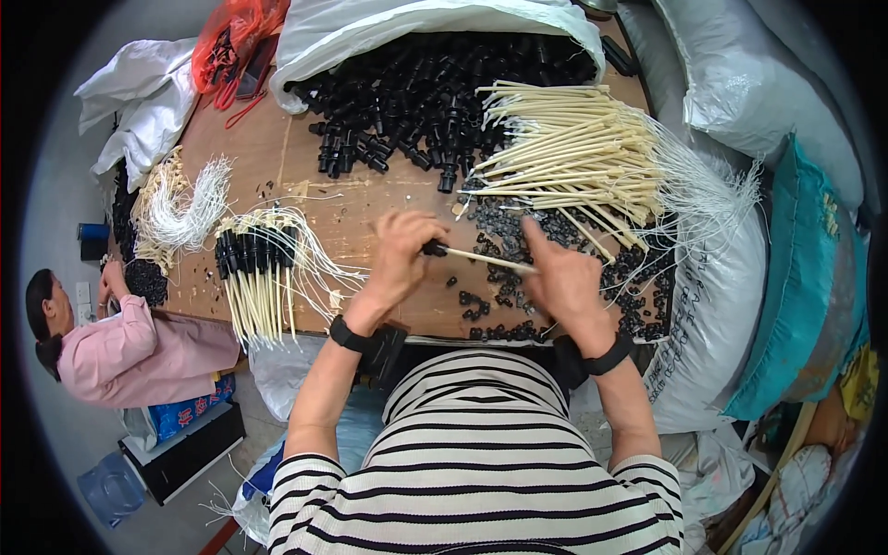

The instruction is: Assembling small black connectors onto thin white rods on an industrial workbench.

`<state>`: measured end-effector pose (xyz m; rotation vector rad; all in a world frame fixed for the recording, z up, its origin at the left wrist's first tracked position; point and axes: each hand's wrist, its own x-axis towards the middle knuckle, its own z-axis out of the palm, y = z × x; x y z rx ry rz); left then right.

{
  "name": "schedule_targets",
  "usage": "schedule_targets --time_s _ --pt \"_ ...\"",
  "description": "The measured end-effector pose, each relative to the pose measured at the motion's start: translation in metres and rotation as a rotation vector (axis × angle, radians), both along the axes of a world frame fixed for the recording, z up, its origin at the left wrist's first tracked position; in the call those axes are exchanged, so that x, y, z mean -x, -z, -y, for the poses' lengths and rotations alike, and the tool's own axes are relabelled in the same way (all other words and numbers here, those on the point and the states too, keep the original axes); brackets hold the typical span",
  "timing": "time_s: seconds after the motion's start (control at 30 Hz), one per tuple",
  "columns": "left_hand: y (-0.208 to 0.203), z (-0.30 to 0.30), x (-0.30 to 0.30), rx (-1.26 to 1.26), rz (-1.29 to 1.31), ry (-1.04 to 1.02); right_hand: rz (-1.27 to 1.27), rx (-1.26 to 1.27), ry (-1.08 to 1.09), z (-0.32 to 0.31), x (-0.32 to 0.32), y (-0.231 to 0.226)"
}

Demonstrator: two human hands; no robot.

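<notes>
My left hand [400, 259] is closed around a black plastic fitting [433, 248] at the middle of the table. From the fitting a cream tube [488, 260] runs to the right, slightly downward. At its far end my right hand [569, 282] grips the tube, with the index finger stretched up toward small black parts [532, 229] scattered on the table. Right of centre lies a big pile of cream tubes [573, 148] trailing thin white wires [708, 190]. On the left, a bundle of cream tubes with black fittings [254, 273] lies near the table's front edge.
A white sack [444, 17] spills black fittings [398, 102] at the table's back. A red mesh bag [236, 37] lies back left, with coiled white wires [190, 203] nearer. Full white sacks [712, 305] and a teal sack [795, 277] crowd the right. Another person [139, 342] works at left.
</notes>
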<state>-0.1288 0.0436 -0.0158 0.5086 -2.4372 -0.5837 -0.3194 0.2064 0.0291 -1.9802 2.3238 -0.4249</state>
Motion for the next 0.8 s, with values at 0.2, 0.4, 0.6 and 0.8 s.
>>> schedule_targets --time_s 0.2,0.4,0.6,0.8 --pt "-0.059 -0.015 0.007 0.092 0.268 0.039 0.091 0.189 0.198 0.007 0.016 -0.006" --pt "-0.052 -0.033 0.013 0.011 0.358 0.159 0.223 0.148 0.103 0.013 -0.006 0.011" --pt "-0.026 -0.011 -0.008 -0.280 0.265 -0.019 1.117 0.523 -0.098 0.012 0.021 0.021" --pt "-0.042 -0.028 0.022 -1.112 0.120 -0.206 0.591 0.029 -0.197 0.017 -0.016 0.002"
